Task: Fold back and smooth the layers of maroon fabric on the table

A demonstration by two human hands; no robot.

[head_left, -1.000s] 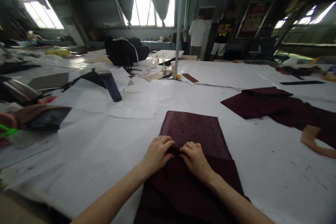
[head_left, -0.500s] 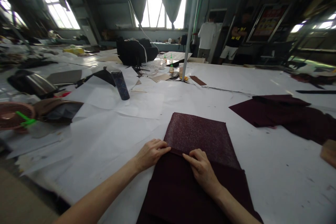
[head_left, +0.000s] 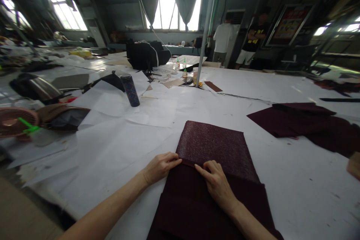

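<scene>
A wide workshop hall with tall windows at the top of the frame. Across the middle runs a long paper-covered bench (head_left: 118,150). At lower centre lies a dark maroon cloth (head_left: 197,210), and past it, at centre, a speckled maroon panel (head_left: 216,146) lies flat.

The left hand (head_left: 160,165) rests palm down with its fingers (head_left: 173,162) stretched to the panel's near edge. The right hand (head_left: 218,183) presses the same edge with its forefinger out. Neither hand appears to grip anything.

The cloth looks light, soft and limp. It would likely sag and crease if lifted by one point and might slide on the paper, so two corners or a long edge seem the best hold. The panel looks a little stiffer.

The cloth's near end is cut off by the lower frame. Both thumbs are hidden, so a pinch under the edge cannot be ruled out. Whether the panel is a separate piece or a turned-back fold is unclear. More maroon pieces (head_left: 298,120) lie at right and a dark roll (head_left: 130,90) stands at upper left.
</scene>
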